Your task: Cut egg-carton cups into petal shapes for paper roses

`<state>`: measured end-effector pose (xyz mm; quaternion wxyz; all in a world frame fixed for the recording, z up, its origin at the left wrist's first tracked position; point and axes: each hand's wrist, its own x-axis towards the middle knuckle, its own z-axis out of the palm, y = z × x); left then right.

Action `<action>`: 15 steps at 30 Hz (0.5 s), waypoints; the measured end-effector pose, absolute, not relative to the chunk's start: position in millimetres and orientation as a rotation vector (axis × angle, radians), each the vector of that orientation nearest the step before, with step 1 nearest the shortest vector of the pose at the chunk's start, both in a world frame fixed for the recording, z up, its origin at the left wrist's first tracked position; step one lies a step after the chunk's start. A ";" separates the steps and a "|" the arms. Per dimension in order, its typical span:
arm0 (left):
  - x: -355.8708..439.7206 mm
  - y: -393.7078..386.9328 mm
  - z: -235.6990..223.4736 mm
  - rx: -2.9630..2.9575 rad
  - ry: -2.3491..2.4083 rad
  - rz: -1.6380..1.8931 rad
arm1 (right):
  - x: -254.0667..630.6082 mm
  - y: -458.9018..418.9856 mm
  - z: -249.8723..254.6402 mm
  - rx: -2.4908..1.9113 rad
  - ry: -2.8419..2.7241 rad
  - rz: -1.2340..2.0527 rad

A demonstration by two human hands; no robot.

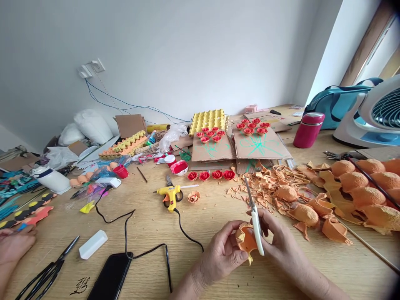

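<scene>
My left hand (223,248) grips an orange egg carton cup (248,238) with a ragged rim, its hollow side facing me. In my right hand (278,237) is a pair of scissors (256,227) with white handles, blades pointing away from me and upward. The scissors lie beside the cup's right edge; I cannot tell whether they touch it. Ahead of my hands sit an unpainted paper rose (194,197) and a row of several red paper roses (216,175). A yellow glue gun (172,196) rests over another pair of scissors (169,181) to the left.
Orange scraps (265,183) are heaped at the right, near an orange egg tray (359,187). Cardboard sheets (212,152) with red roses stand behind. At left are a phone (111,277), black scissors (51,271), cables and another person's hand (18,243). A pink flask (308,130) stands far right.
</scene>
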<state>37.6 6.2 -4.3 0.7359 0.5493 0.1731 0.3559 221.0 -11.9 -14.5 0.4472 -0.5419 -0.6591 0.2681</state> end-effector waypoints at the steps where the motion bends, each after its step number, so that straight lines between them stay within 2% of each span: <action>1: 37.8 6.9 -5.4 1.210 0.379 0.783 | 221.3 -12.1 -13.4 -1.335 -1.634 0.651; 15: 37.6 8.6 -9.9 1.147 0.404 0.781 | 220.6 -13.1 -0.2 -1.341 -1.663 0.621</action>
